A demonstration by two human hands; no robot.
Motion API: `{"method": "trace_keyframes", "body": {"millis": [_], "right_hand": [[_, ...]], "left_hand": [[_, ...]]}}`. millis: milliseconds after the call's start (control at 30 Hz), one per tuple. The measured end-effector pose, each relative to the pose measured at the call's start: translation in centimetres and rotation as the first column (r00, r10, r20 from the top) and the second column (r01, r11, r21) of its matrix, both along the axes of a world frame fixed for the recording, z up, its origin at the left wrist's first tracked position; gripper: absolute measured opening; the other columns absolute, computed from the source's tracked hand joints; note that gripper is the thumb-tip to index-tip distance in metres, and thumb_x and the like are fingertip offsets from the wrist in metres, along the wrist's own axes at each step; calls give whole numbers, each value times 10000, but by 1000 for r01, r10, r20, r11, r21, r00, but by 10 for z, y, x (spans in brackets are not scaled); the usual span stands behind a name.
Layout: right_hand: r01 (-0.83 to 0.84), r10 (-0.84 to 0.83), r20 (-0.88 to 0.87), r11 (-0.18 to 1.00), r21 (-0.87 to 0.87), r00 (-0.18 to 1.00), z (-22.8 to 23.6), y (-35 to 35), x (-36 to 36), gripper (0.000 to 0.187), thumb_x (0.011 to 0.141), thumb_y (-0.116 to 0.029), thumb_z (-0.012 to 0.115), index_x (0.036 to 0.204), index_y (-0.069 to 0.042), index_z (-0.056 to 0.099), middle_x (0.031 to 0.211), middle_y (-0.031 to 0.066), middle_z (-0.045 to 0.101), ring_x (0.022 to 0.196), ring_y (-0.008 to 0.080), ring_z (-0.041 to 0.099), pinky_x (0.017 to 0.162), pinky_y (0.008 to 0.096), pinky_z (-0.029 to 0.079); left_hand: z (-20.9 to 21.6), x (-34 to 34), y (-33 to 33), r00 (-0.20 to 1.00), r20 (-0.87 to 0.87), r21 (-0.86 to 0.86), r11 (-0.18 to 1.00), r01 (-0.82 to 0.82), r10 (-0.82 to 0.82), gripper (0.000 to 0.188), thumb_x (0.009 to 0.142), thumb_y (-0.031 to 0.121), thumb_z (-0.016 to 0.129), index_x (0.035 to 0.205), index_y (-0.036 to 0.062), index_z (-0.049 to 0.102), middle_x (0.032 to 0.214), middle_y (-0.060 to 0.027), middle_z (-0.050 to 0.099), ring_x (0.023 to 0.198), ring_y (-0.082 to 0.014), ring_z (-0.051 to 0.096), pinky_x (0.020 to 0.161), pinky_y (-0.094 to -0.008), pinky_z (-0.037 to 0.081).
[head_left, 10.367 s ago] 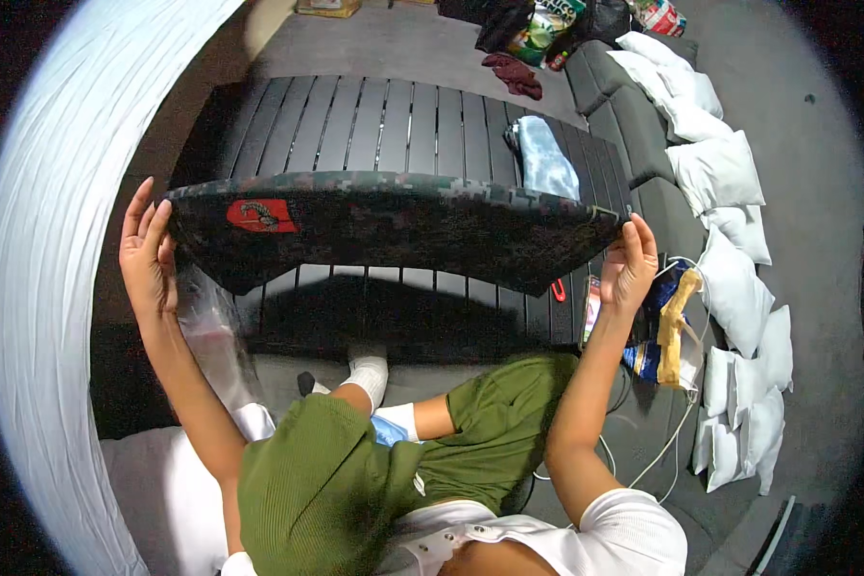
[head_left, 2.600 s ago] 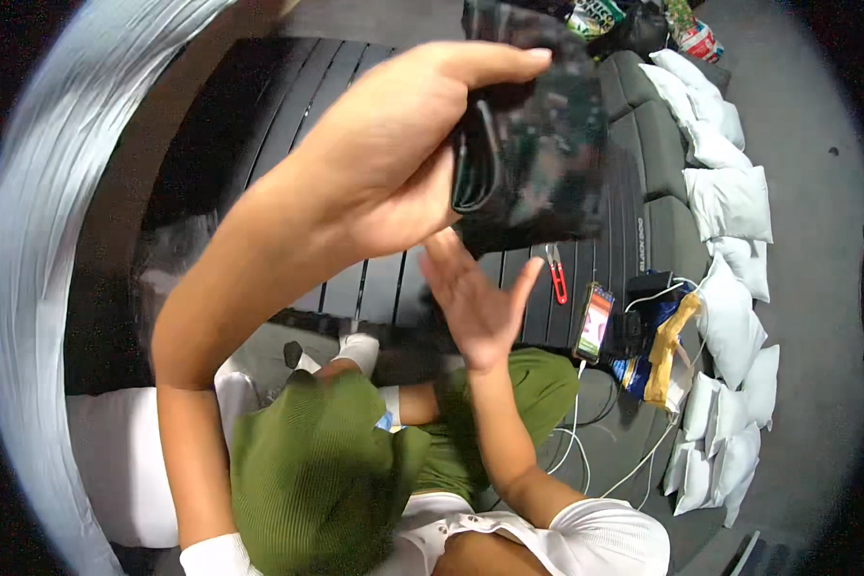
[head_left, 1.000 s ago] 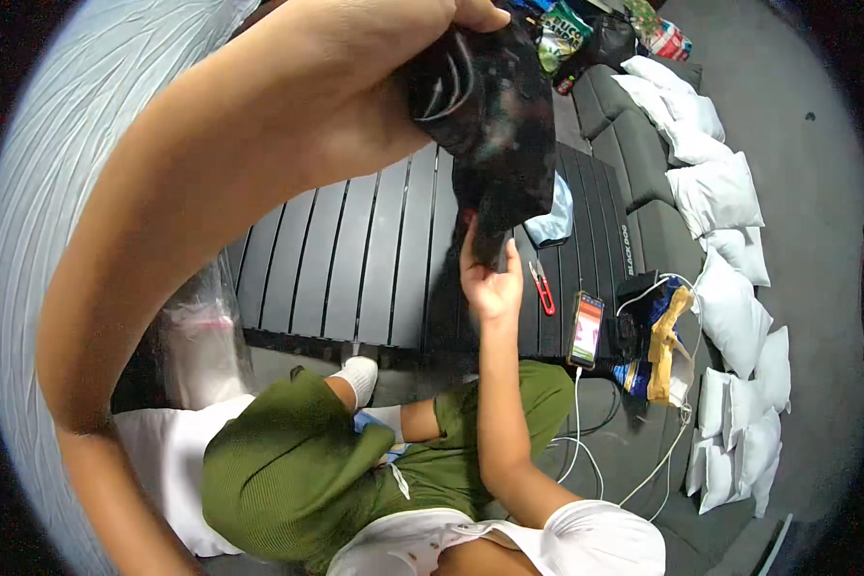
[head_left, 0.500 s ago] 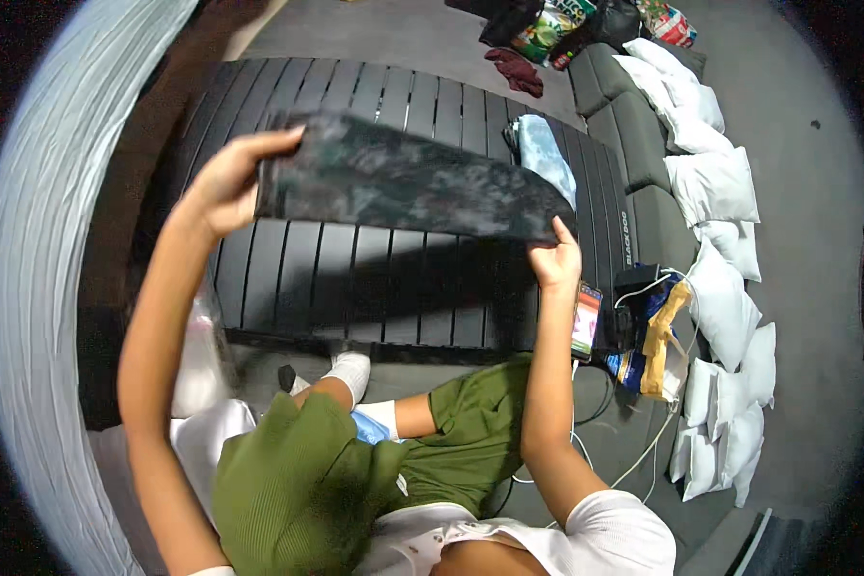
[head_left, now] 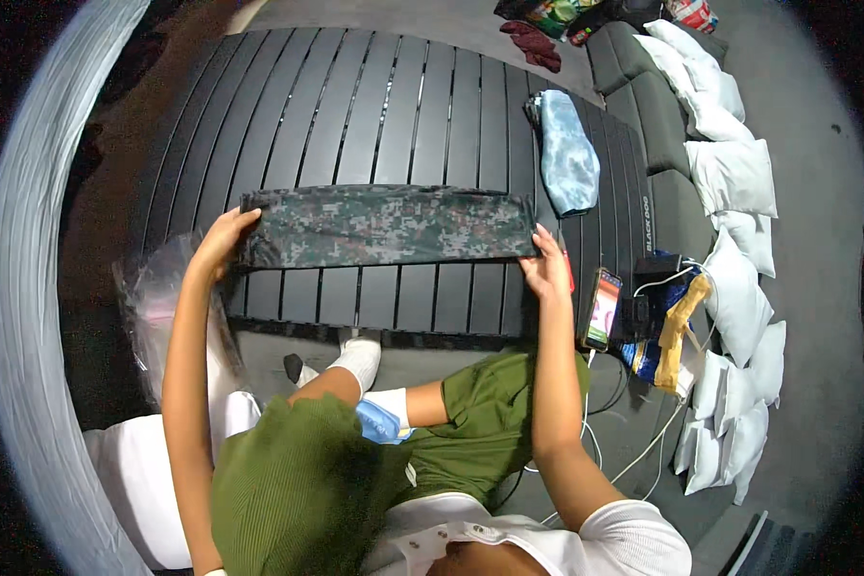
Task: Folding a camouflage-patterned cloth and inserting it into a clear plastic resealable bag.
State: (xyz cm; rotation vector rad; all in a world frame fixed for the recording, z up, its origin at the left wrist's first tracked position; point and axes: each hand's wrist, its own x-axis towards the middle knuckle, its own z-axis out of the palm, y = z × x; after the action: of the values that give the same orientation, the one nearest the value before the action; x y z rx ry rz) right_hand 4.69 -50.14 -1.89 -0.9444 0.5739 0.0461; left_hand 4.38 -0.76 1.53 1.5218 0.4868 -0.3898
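Observation:
A long flat strip of dark green camouflage cloth point(head_left: 384, 227), sleeve-like in shape, stretches left to right over the black slatted table point(head_left: 422, 106). My left hand point(head_left: 226, 242) grips its left end, thumb side on top and the other fingers partly hidden at the edge. At the opposite end, my right hand point(head_left: 547, 267) has the corner between thumb and fingers. Beyond that hand lies a folded light-blue tie-dyed cloth point(head_left: 568, 158) with a dark piece beside it.
A lit phone point(head_left: 601, 309) with a cable, black boxes and a blue-and-yellow packet point(head_left: 677, 331) sit at the right. White pillows point(head_left: 730, 178) line the dark sofa point(head_left: 643, 115). Clear plastic bags point(head_left: 168, 312) are at the left; a maroon cloth point(head_left: 531, 46) lies far off.
Both hands have lowered the camouflage cloth from the air to the tabletop, and it is now straighter. The view has shifted slightly, showing the blue cloth in full.

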Motion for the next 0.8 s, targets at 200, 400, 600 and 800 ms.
{"method": "trace_keyframes", "body": {"millis": [200, 400, 600, 800], "right_hand": [[106, 281, 58, -158, -982, 958, 31, 4, 19, 272, 788, -183, 600, 1020, -42, 579, 1004, 130, 595, 937, 264, 546, 824, 343, 417], [168, 734, -45, -214, -962, 678, 36, 15, 49, 249, 814, -137, 549, 1049, -58, 570, 1113, 102, 556, 1071, 286, 459, 940, 370, 333], [266, 602, -15, -375, -888, 799, 9, 11, 43, 273, 808, -174, 550, 1038, -28, 568, 1116, 110, 550, 1132, 305, 434, 953, 412, 321], [226, 666, 5, -246, -942, 746, -1, 50, 44, 300, 840, -193, 511, 1092, -33, 542, 1159, 119, 529, 1153, 288, 437, 989, 428, 292]], "left_hand": [[-4, -6, 1, 978, 183, 679, 732, -52, -101, 355, 825, 224, 575, 1116, 25, 536, 945, -98, 592, 847, -178, 552, 775, -294, 429], [-13, -3, 2, 695, 484, 843, 496, -208, -532, 310, 802, 192, 581, 1088, 72, 567, 1103, -111, 552, 1035, -270, 487, 885, -356, 394], [-7, -18, -11, 750, 284, 959, 187, -214, -598, 267, 823, 192, 542, 1059, 75, 582, 1109, -65, 555, 1059, -250, 483, 909, -382, 376], [-29, -13, -37, 718, 311, 950, 221, -220, -623, 363, 865, 210, 484, 1190, 48, 482, 1234, -99, 483, 1175, -263, 422, 984, -398, 319]]}}
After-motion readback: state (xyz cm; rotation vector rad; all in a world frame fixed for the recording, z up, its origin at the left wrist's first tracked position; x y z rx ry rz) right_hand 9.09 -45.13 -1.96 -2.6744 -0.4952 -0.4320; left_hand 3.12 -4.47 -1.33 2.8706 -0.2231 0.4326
